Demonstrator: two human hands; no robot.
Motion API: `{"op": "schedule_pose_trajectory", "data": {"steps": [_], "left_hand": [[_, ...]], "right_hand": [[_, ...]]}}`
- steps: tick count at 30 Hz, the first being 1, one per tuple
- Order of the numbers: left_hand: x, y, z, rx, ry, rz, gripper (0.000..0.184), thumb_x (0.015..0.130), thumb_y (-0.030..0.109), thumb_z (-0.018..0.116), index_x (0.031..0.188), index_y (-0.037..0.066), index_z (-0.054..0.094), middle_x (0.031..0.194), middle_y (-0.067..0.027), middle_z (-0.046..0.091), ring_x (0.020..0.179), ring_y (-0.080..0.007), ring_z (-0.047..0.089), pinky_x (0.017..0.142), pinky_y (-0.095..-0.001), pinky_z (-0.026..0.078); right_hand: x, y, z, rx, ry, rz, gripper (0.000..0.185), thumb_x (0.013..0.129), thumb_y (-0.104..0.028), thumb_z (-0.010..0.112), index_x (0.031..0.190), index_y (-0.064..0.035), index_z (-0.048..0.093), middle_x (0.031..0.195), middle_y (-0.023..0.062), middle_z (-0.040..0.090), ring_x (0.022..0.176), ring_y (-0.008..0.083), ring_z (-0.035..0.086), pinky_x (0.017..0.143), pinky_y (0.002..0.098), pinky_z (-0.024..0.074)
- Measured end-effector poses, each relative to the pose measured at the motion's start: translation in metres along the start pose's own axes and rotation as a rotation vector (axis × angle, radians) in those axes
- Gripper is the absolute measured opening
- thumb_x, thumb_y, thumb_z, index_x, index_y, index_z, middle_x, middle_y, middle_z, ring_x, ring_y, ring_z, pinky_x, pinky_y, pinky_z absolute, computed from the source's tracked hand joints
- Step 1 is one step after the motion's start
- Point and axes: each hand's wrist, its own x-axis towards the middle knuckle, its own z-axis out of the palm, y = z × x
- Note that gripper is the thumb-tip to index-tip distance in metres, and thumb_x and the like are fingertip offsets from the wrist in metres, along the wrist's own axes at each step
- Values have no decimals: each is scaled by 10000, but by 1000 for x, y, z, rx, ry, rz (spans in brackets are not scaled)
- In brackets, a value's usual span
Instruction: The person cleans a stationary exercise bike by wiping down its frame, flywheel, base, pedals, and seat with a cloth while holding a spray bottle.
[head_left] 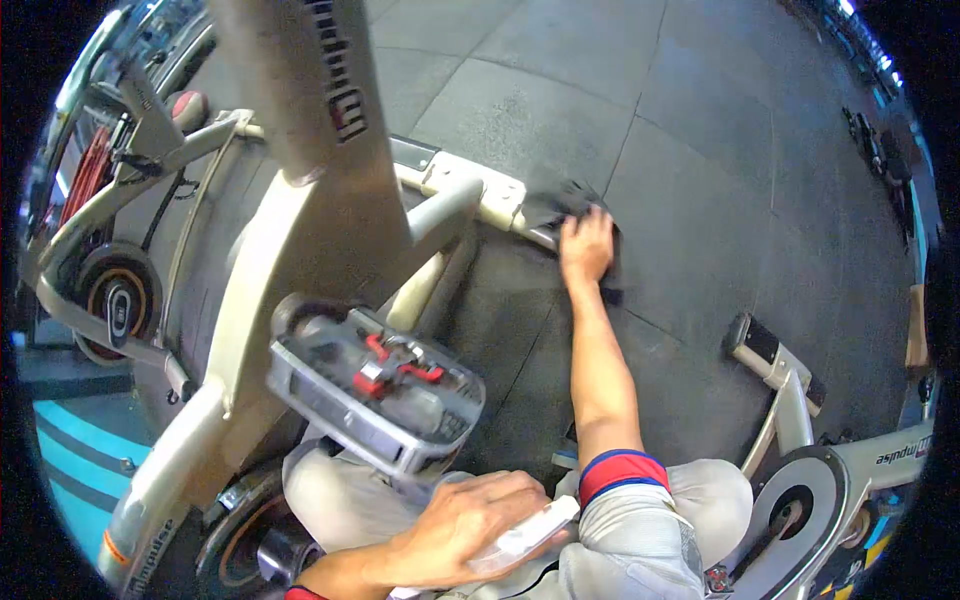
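Observation:
My right hand (588, 245) is closed on a dark cloth (560, 205) at the end of the bike's pale front foot bar (480, 190). Near my lap, my left hand (475, 520) is wrapped round a clear and white object (525, 535), perhaps a bottle; its shape is partly hidden by the fingers. Just above my left hand is a grey, clear-sided case (375, 385) with red parts on it, in front of the bike frame (330, 220).
Another exercise bike (120, 290) stands at the left, near a ball (188, 110) and a blue-striped surface (85, 460). A third bike (800, 510) is at the lower right. Dark floor tiles (700, 200) extend ahead.

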Motion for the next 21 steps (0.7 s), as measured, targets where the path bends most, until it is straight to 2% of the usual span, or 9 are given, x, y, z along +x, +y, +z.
{"op": "schedule_pose_trajectory", "data": {"steps": [2,5,8,9,11,15,18,19,21], "left_hand": [[-14,2,2,6,4,26,310,823,173,769,1057,1,660,978,-134,644,886,-328,665,744,-414,534],[-29,11,1,19,65,33,317,799,203,710,1016,-23,664,923,-184,634,870,-366,643,727,-427,503],[-39,16,3,31,101,80,306,784,183,709,986,-40,655,897,-188,626,825,-381,631,697,-441,495],[-43,15,7,33,113,90,289,785,186,711,960,-35,650,879,-185,623,809,-379,628,681,-436,491],[-47,18,6,3,116,136,277,808,198,716,951,-30,650,867,-181,621,791,-371,626,669,-428,488],[-54,17,10,27,172,147,285,846,239,729,937,-19,650,845,-173,615,763,-353,625,654,-413,483],[-56,19,0,46,-15,96,264,890,176,727,1081,4,666,996,-149,669,890,-325,679,750,-410,553],[-58,18,-1,-19,-27,54,289,922,206,675,1116,-7,642,1009,-158,652,924,-332,664,777,-417,544],[-57,15,0,22,-31,102,297,928,221,662,1119,-6,642,1019,-166,652,944,-335,660,791,-414,541]], "right_hand": [[17,-6,-38,97,-302,659,466,981,-396,570,965,49,709,1052,268,706,968,480,662,825,529,526],[16,-12,-33,375,217,406,473,1000,-376,563,901,67,699,856,291,697,788,485,663,722,556,506],[45,-86,-91,700,-256,386,489,1011,-401,566,898,52,709,826,248,715,796,420,700,746,515,525],[47,-104,-80,1049,-375,269,488,1036,-426,533,1078,37,678,983,191,739,925,329,707,839,459,532],[33,-159,-67,963,-433,-89,462,1088,-303,441,1421,17,455,1320,209,615,1154,331,624,979,448,492],[79,-252,-79,1255,-431,-276,476,1091,-176,397,1521,21,336,1440,266,488,1260,447,521,1080,489,409],[117,-280,-147,1202,164,-541,470,1079,-247,432,1449,41,423,1344,286,560,1197,494,537,1054,491,410],[107,-279,-125,1188,143,-515,464,1075,-253,440,1431,44,442,1323,288,573,1191,494,541,1048,490,414],[74,-284,-98,1398,-163,-127,478,1066,-331,449,1352,46,518,1285,284,602,1188,479,547,1046,485,408]]}}
